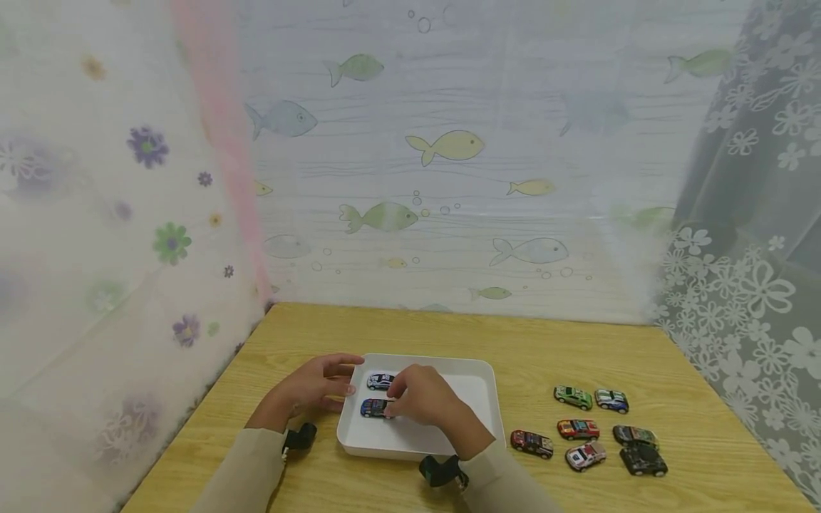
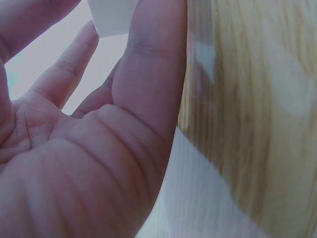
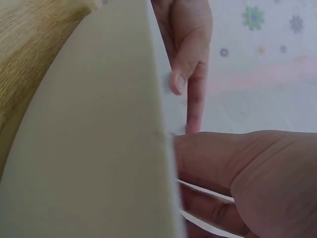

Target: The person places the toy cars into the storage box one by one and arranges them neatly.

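A shallow white tray [image 1: 471, 399] lies on the wooden table in the head view. Inside it, at the left, a white toy car [image 1: 378, 382] and a dark blue toy car [image 1: 372, 407] sit one behind the other. My right hand [image 1: 426, 399] reaches over the tray and pinches the dark blue car at its right end. At the tray's left side, my left hand [image 1: 314, 385] has its fingers extended against the outer wall. The left wrist view shows that hand's palm [image 2: 74, 163]. In the right wrist view the tray wall [image 3: 99, 129] hides the cars.
Several toy cars stand on the table right of the tray, among them a green car [image 1: 573, 397], a red-and-yellow car [image 1: 578, 429] and a black car [image 1: 643, 460]. Printed curtains border the wooden table [image 1: 410, 329] at the back and sides.
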`<state>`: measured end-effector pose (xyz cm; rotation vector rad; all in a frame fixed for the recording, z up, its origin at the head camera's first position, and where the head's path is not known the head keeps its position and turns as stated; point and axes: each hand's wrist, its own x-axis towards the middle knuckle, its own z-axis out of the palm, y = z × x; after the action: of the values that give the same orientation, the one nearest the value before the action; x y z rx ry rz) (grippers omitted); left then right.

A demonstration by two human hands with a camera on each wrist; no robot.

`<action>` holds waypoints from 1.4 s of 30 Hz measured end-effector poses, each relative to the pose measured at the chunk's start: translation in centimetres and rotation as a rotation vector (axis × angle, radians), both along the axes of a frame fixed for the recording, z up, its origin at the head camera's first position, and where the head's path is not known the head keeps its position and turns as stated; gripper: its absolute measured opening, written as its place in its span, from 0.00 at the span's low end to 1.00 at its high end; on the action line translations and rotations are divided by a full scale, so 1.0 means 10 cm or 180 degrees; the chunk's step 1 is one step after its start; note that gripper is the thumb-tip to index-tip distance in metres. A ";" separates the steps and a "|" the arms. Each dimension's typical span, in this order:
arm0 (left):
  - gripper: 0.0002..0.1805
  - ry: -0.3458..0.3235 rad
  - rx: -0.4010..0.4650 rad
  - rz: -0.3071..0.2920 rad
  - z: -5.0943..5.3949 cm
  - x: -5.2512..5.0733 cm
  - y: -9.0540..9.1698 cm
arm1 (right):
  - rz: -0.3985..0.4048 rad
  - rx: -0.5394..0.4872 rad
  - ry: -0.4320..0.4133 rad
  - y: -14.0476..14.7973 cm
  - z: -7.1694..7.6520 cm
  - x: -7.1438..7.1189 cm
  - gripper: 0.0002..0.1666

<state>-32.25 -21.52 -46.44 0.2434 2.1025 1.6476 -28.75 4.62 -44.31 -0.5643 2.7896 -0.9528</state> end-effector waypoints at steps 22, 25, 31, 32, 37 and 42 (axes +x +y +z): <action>0.34 0.0011 0.0047 0.0040 -0.01 0.00 -0.01 | 0.0259 -0.0118 0.0527 0.82 0.26 0.15 0.09; 0.33 0.0004 0.0042 0.0043 -0.03 0.00 -0.01 | 0.0246 -0.0163 0.0569 0.98 0.30 0.20 0.08; 0.28 0.0057 0.0026 -0.0020 -0.04 0.00 0.00 | 0.0136 -0.0139 0.0749 1.37 0.29 0.29 0.09; 0.28 0.0067 0.0018 -0.0028 -0.03 0.01 0.00 | 0.0109 -0.0125 0.0775 1.44 0.28 0.30 0.09; 0.27 0.0069 0.0000 -0.0007 -0.02 0.02 -0.01 | 0.0017 -0.0122 0.0914 1.78 0.24 0.33 0.12; 0.27 0.0062 0.0008 -0.0012 -0.01 0.01 -0.01 | 0.0047 -0.0062 0.0871 2.07 0.20 0.37 0.15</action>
<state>-32.12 -21.62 -46.59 0.2650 2.1131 1.6523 -25.03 25.28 -42.27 -0.7708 3.0107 -0.9667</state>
